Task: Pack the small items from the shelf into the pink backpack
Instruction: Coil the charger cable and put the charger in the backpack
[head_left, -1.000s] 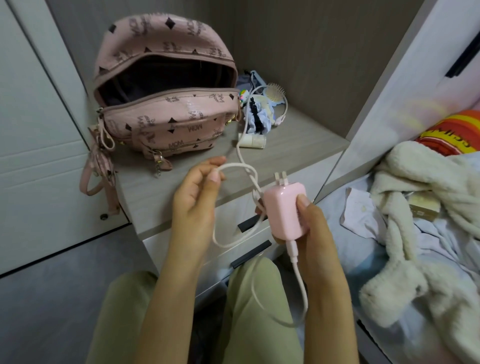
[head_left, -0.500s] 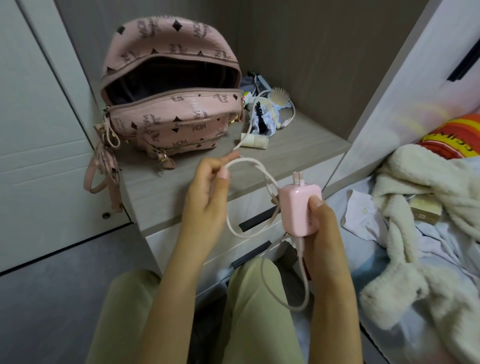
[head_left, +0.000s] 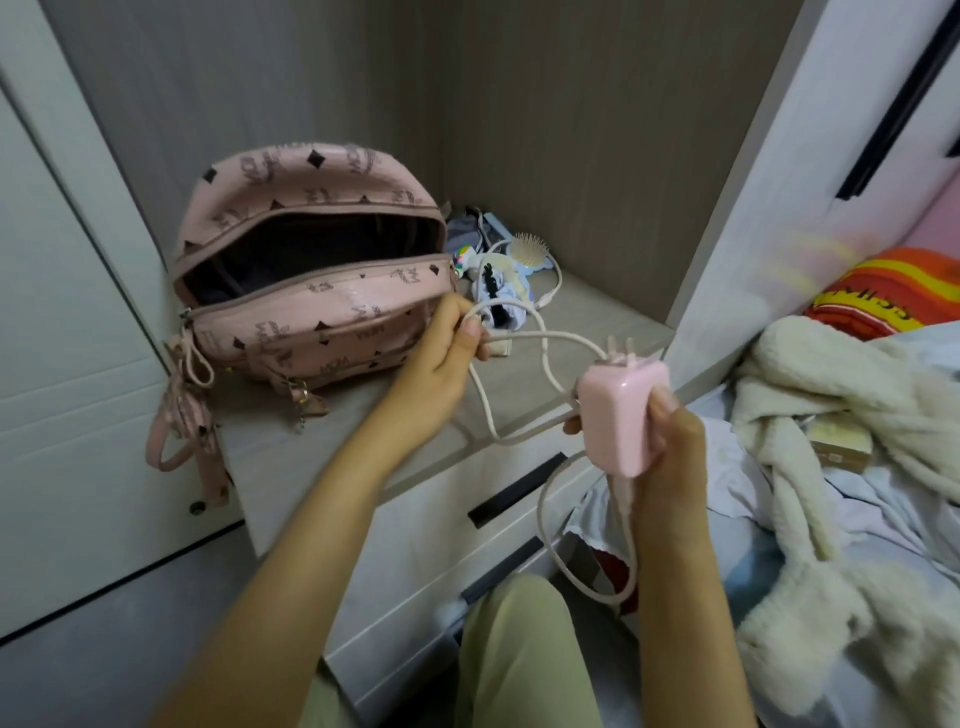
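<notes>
Backpack (head_left: 322, 306), pink, patterned: one. It stands upright on the left of the shelf (head_left: 597, 322), its main compartment unzipped and gaping wide, with its straps hanging over the shelf's front edge.

Charger (head_left: 618, 415), pink, block-shaped: one, with two prongs pointing up. It is held in the air in front of the shelf, to the right of the backpack and apart from it.

Cable (head_left: 550, 345), off-white: one, looping between the two hands, with a further loop hanging below the charger.

Left hand (head_left: 441, 358): thumb and fingers are pressed together on the cable, just in front of the backpack's right front corner.

Right hand (head_left: 670, 452): fingers are wrapped tight round the charger, with the thumb lying across its face.

Hairbrush (head_left: 530, 247): one, at the back of the shelf, beside the pile.

Pile of small items (head_left: 501, 291): one, just right of the backpack; the items are too jumbled to count. A white lead curls past it, and I cannot tell if it is the same cable.

Drawer handles (head_left: 514, 496): two dark slots, below the shelf.

Fluffy cream blanket (head_left: 831, 395): one, at the right.
</notes>
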